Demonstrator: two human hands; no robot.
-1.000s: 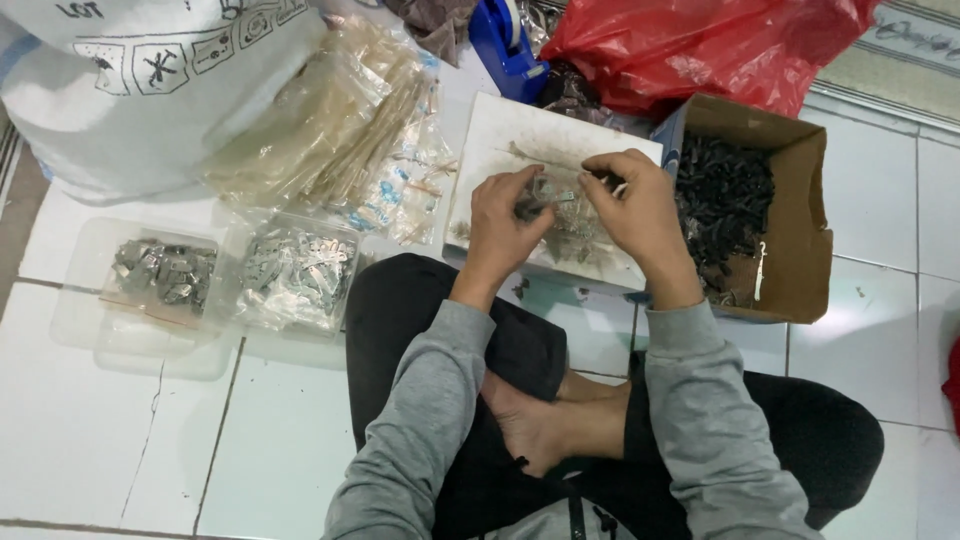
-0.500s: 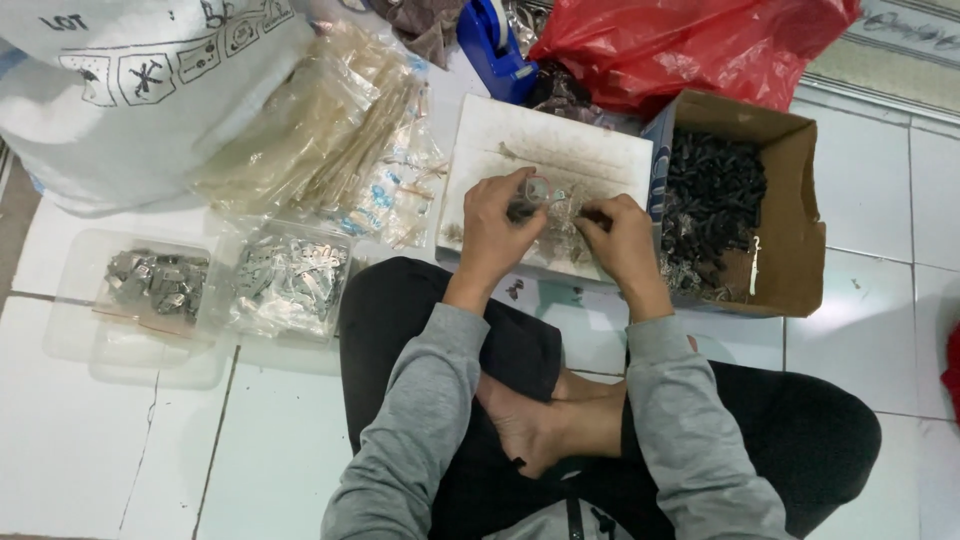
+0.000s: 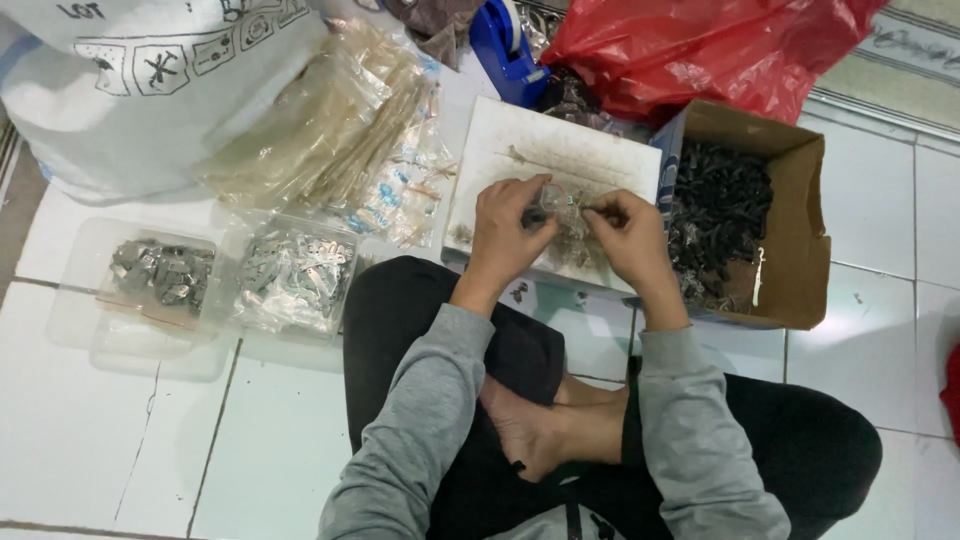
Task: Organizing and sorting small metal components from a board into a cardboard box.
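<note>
upper left: white sack (image 3: pixel 130 90) cut off by frame edge. centre: left hand (image 3: pixel 505 235) and right hand (image 3: pixel 625 235), fingers pinched shut on small clear bag (image 3: pixel 560 205), contents hard to make out, over white tray (image 3: pixel 560 160). right: cardboard box (image 3: pixel 790 240) of dark parts.

bare floor tiles (image 3: pixel 120 450) lower left; cardboard box (image 3: pixel 795 240) blocks right, clear trays (image 3: pixel 215 355) left
</note>
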